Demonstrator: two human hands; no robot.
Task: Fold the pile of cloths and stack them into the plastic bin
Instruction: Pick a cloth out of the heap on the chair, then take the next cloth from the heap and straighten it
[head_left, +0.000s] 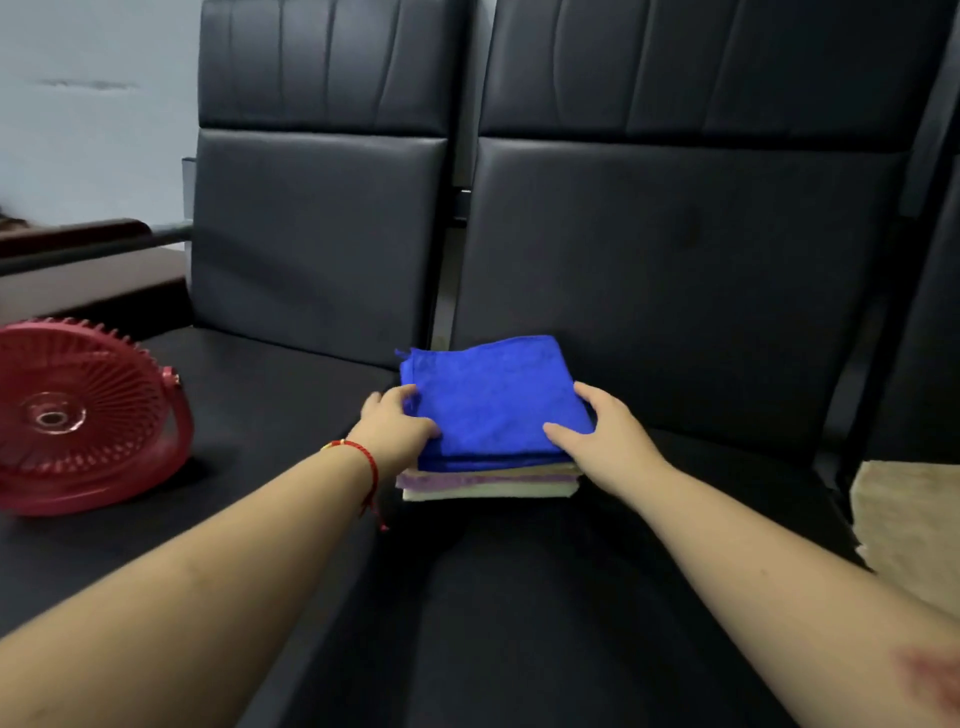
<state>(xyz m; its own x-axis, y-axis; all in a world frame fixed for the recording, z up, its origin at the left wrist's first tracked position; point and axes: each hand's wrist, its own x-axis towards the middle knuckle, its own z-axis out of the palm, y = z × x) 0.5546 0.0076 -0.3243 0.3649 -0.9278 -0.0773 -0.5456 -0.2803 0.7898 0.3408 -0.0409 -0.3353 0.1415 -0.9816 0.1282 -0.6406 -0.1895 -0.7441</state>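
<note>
My left hand (397, 423) and right hand (602, 431) bracket the stack of folded cloths (491, 470), which sits on the black seat cushion (571, 597) near the backrest (675, 249). My left fingers curl round the left edge of the blue cloth (493, 400) on top, thumb over it; my right fingers lie against its right side, thumb resting on top, looser than a pinch as far as I can see. The cloths look soft, light and limp, so I judge the stack will sag and shear unless I slide my fingers under the bottom layer and carry it from both sides. The blue cloth's far left corner is already ruffled. There is open seat toward me; the red fan (78, 415) stands well to the left, a beige cloth (909, 525) lies to the right. No plastic bin shows.
</note>
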